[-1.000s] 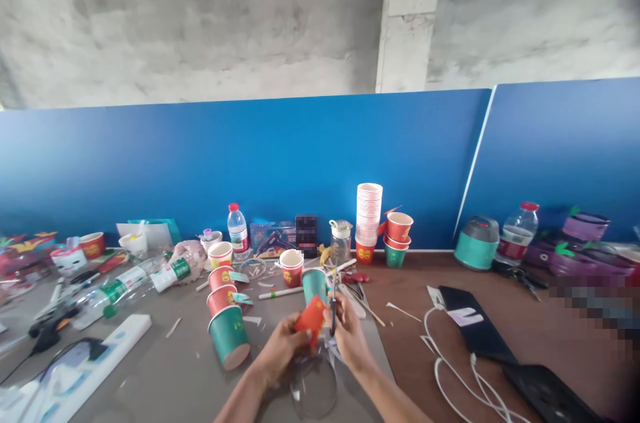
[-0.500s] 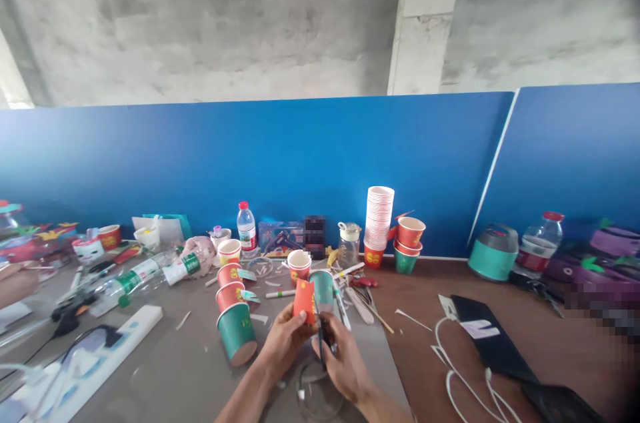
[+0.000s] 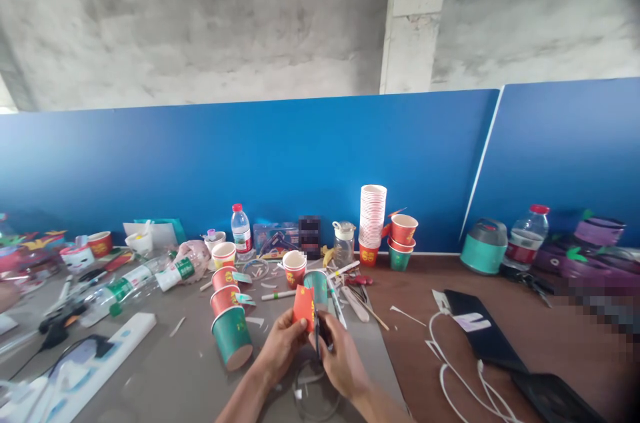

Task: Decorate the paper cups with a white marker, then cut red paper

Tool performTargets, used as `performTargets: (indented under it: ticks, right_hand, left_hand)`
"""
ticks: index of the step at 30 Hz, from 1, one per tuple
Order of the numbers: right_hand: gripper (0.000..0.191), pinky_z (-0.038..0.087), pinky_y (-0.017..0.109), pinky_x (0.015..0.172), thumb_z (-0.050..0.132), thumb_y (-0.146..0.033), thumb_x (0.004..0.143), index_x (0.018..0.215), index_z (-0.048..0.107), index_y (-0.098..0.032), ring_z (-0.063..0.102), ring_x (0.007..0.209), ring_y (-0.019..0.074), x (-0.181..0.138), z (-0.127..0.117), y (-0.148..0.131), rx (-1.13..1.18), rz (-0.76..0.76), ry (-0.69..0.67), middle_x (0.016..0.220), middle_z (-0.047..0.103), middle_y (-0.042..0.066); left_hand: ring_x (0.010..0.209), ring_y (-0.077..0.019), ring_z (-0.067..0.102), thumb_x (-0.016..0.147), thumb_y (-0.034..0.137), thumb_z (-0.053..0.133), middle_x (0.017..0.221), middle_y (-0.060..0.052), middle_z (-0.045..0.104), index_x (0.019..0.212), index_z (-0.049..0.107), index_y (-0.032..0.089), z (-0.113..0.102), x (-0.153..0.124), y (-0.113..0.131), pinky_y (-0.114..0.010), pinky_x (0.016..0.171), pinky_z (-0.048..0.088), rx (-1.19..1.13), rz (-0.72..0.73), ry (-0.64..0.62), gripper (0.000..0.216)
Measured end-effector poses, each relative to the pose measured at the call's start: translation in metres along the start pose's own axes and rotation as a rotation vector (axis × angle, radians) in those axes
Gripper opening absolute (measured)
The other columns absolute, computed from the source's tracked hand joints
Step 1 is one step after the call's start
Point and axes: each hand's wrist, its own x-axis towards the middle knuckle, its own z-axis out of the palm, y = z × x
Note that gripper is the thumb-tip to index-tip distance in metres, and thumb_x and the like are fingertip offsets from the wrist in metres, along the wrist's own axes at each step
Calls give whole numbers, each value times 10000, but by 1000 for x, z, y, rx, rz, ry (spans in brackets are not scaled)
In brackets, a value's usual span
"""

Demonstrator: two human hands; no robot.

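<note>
My left hand [image 3: 283, 346] pinches a red piece of paper cup [image 3: 303, 306] and holds it upright above the grey table [image 3: 170, 376]. My right hand [image 3: 341, 359] is closed around dark scissors [image 3: 317, 337], whose blades meet the lower right edge of the red piece. A clear plastic ring [image 3: 315, 396] lies on the table just under both hands. A green paper cup [image 3: 317, 284] stands right behind the red piece.
A row of nested red and green cups [image 3: 227, 316] lies left of my hands. A tall stack of white cups [image 3: 373, 219], water bottles [image 3: 241, 231], pens and paper scraps crowd the back. A black phone [image 3: 480, 333] and white cable [image 3: 457, 376] lie right. A blue partition [image 3: 300, 163] backs the table.
My hands have drawn closer together and nearer me. The red piece has turned upright, and the scissors have moved from beside it onto its edge.
</note>
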Motion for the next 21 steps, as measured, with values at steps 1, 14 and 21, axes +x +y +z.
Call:
performTargets:
  ticks: [1, 14, 21]
  right_hand:
    - [259, 492, 325, 754, 511, -235, 823, 1057, 599, -167, 625, 868, 246, 0, 0, 0, -6, 7, 1, 939, 669, 105]
    - [190, 477, 302, 697, 494, -212, 811, 966, 598, -177, 618, 772, 224, 1, -1, -3, 1, 15, 1, 826, 664, 72]
    - [181, 438, 235, 591, 499, -268, 832, 953, 600, -179, 547, 645, 156, 0, -5, -11, 165, 17, -62, 728, 608, 12]
  left_hand:
    - [557, -118, 583, 623, 316, 758, 682, -41, 681, 825, 677, 137, -1, 0, 0, -248, 614, 462, 2, 0, 7, 281]
    - [527, -101, 545, 604, 343, 768, 632, -24, 647, 740, 654, 133, 0, 1, 2, -228, 571, 447, 35, 16, 33, 274]
    - [598, -139, 590, 631, 358, 747, 687, -43, 660, 841, 669, 150, 0, -1, 1, -258, 638, 456, 49, 3, -39, 305]
